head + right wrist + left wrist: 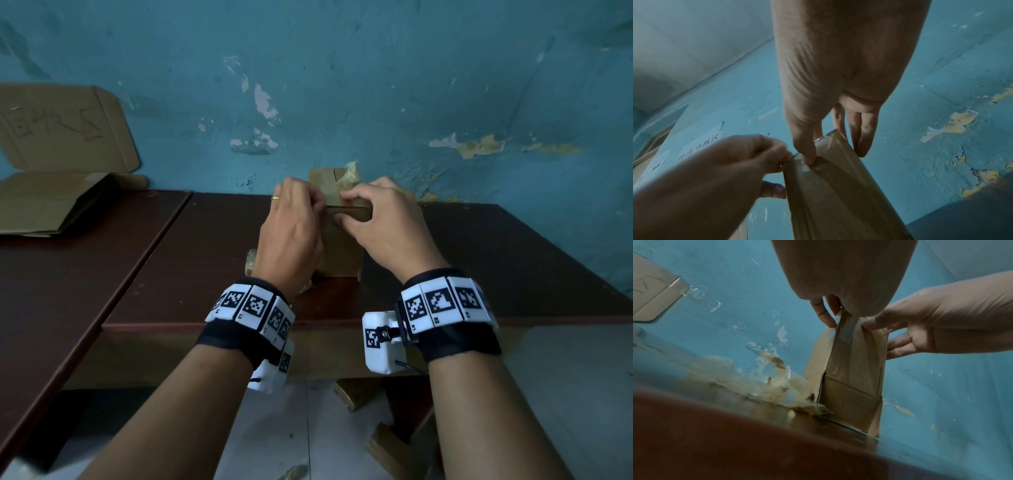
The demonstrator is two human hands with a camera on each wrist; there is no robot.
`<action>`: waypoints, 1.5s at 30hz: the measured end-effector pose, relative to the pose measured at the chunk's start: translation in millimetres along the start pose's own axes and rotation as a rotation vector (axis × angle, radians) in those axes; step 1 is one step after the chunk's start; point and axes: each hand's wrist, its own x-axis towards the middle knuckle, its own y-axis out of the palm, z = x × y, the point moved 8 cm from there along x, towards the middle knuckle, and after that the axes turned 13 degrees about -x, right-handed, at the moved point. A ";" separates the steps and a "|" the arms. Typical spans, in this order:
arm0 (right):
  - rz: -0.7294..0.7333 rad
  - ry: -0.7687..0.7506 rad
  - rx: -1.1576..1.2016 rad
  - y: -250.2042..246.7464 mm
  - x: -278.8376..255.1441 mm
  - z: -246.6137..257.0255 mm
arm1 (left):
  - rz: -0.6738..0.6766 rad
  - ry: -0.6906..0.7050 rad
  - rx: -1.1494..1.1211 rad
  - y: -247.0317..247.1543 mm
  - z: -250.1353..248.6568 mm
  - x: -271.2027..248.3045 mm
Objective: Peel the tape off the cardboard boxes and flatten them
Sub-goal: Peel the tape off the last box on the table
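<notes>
A small brown cardboard box (342, 255) stands upright on the dark brown table (479, 260), close to the blue wall. Clear tape (846, 331) runs over its top edge, and a loose tape end (350, 176) sticks up behind it. My left hand (320, 209), with a ring on one finger, pinches the tape at the box's top left corner (795, 158). My right hand (346, 202) grips the top edge of the box (830, 146), thumb on the near face and fingers behind. In the left wrist view the box's lower side flap (849, 402) shows.
A crumpled wad of peeled tape (777, 386) lies on the table left of the box. An opened cardboard box (51, 205) lies at the back of the left table, its flap (65, 126) against the wall. Cardboard pieces (356, 394) lie on the floor below.
</notes>
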 end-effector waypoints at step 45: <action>-0.031 -0.133 -0.086 -4.4 1.0 11.1 | -0.068 -0.165 -0.197 -10.5 10.0 -2.5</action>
